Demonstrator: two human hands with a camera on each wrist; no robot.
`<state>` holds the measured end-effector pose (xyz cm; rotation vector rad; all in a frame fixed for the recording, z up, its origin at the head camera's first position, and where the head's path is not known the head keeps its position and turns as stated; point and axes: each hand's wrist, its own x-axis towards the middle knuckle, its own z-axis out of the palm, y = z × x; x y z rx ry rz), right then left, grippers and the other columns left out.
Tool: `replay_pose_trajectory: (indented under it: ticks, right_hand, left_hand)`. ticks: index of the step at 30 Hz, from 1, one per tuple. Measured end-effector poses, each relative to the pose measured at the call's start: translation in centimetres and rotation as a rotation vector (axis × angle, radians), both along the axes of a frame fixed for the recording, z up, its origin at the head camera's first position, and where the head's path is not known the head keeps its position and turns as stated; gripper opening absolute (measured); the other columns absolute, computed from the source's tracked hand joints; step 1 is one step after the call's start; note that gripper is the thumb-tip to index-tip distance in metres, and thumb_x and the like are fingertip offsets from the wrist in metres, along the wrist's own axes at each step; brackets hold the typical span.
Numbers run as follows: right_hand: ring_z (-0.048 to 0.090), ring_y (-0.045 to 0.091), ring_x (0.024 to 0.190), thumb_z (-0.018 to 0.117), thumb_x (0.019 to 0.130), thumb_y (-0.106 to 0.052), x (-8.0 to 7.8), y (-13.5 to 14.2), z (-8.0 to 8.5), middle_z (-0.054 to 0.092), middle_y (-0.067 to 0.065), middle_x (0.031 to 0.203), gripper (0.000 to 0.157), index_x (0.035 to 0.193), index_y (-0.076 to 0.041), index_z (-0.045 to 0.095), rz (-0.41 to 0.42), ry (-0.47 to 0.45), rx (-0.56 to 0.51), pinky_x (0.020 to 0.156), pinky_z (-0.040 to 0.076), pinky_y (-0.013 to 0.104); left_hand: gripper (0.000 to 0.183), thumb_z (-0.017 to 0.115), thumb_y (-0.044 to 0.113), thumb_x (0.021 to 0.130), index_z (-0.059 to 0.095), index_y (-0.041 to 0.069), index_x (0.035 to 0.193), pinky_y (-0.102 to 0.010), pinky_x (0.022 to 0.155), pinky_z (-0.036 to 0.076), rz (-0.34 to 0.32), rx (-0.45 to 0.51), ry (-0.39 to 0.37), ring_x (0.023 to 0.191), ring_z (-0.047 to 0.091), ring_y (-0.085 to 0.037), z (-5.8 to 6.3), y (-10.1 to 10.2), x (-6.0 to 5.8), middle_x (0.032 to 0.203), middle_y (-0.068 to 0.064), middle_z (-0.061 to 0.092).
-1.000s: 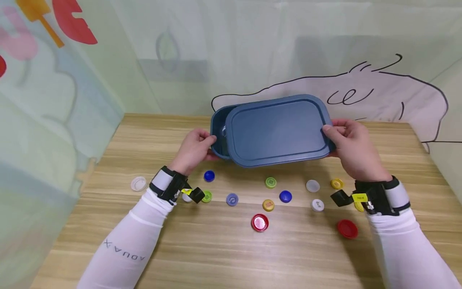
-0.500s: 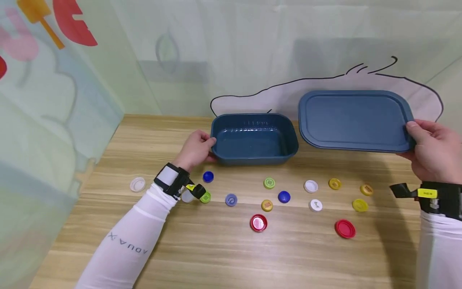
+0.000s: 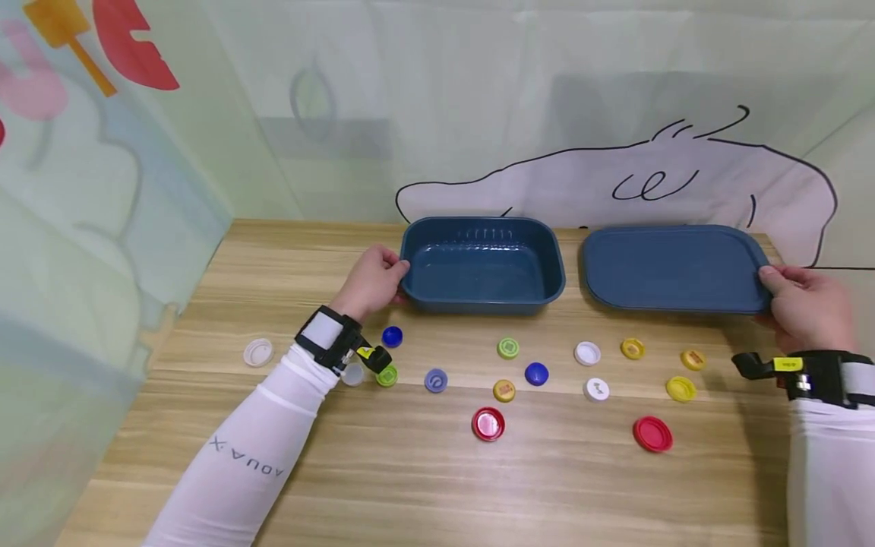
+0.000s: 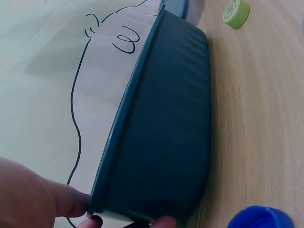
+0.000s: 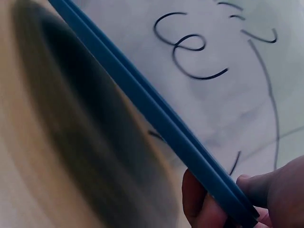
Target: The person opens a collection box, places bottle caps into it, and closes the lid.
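A dark blue rectangular box (image 3: 481,266) stands uncovered at the back of the table, its inside bare. My left hand (image 3: 372,281) grips the box's left end, thumb on the rim and the other fingers low against the outer wall. Off to the right, my right hand (image 3: 813,304) pinches the right end of the matching blue lid (image 3: 673,270), thumb on top and fingers beneath. In the right wrist view, the lid (image 5: 152,114) is held above the table, with a dark blurred shadow under it. The left wrist view shows the box's long side (image 4: 161,114) resting on the wood.
Several bottle caps lie scattered in front of the box, among them a blue cap (image 3: 393,336) near my left hand, a green cap (image 3: 508,348), a red cap (image 3: 488,424) and a yellow cap (image 3: 681,388). A printed cloth (image 3: 472,99) hangs behind the table.
The lid has come off the box and moved right in my right hand, then down toward the table, uncovering the inside. My left hand has stayed on the box's left end.
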<state>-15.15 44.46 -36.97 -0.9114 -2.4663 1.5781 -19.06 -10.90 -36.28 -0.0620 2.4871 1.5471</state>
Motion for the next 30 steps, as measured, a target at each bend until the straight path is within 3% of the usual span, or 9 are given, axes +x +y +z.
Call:
replay_pose_trajectory:
  ticks: [3,5,7,10,14,24,30]
  right_hand:
    - [0.056,0.002,0.075,0.052,0.086,-0.055,-0.4,-0.1,-0.7,0.047,-0.005,0.102,0.060,0.137,-0.024,0.045,0.010,-0.030,-0.033,0.056,0.055,0.018]
    - [0.056,0.006,0.078,0.048,0.090,-0.055,-0.6,-0.1,-1.1,0.048,0.001,0.108,0.066,0.144,-0.019,0.040,0.041,-0.072,0.014,0.057,0.055,0.019]
    - [0.056,0.014,0.083,0.040,0.096,-0.055,-0.7,-0.1,-1.3,0.048,0.011,0.116,0.071,0.149,-0.008,0.035,0.082,-0.124,0.120,0.057,0.054,0.021]
    - [0.050,0.030,0.092,0.031,0.100,-0.053,-0.7,-0.2,-1.7,0.045,0.029,0.122,0.073,0.144,0.004,0.037,0.149,-0.192,0.365,0.059,0.049,0.031]
    - [0.044,0.043,0.092,0.035,0.101,-0.047,-0.6,-0.5,-2.0,0.047,0.036,0.114,0.068,0.128,0.014,0.046,0.208,-0.218,0.544,0.059,0.039,0.042]
    - [0.044,0.045,0.089,0.038,0.101,-0.042,-0.9,-0.6,-2.2,0.047,0.036,0.107,0.062,0.122,0.016,0.047,0.244,-0.258,0.603,0.060,0.041,0.046]
    - [0.043,0.049,0.093,0.038,0.101,-0.041,-0.9,-1.4,-1.6,0.042,0.039,0.114,0.065,0.132,0.017,0.037,0.208,-0.282,0.600,0.062,0.044,0.051]
  left_hand:
    - [0.026,0.048,0.019,0.102,0.047,-0.004,0.114,-0.046,0.072,0.057,-0.003,0.005,-0.008,0.073,0.062,-0.031,0.0,-0.1,0.0,0.092,-0.015,0.053]
    - [0.027,0.048,0.020,0.102,0.047,-0.004,0.115,-0.046,0.072,0.057,-0.008,0.006,-0.012,0.074,0.062,-0.033,0.0,-0.2,0.0,0.092,-0.015,0.054]
    - [0.027,0.048,0.021,0.103,0.047,-0.003,0.116,-0.046,0.072,0.057,-0.011,0.006,-0.012,0.075,0.062,-0.033,0.0,-0.3,0.0,0.093,-0.016,0.055]
    - [0.028,0.048,0.022,0.103,0.046,-0.001,0.117,-0.046,0.072,0.057,-0.006,0.006,-0.006,0.075,0.061,-0.033,0.0,-0.3,0.0,0.095,-0.016,0.055]
    - [0.029,0.050,0.023,0.102,0.044,0.001,0.120,-0.044,0.072,0.058,0.008,0.011,0.005,0.078,0.061,-0.031,0.0,-0.4,0.1,0.101,-0.017,0.056]
    - [0.035,0.053,0.026,0.100,0.045,0.002,0.125,-0.037,0.072,0.056,0.006,-0.083,0.097,0.085,0.062,-0.027,0.4,-0.8,0.3,0.114,-0.015,0.057]
    - [0.039,0.054,0.029,0.099,0.045,0.003,0.126,-0.037,0.072,0.055,-0.001,-0.100,0.111,0.083,0.062,-0.026,0.7,-1.1,0.7,0.116,-0.013,0.057]
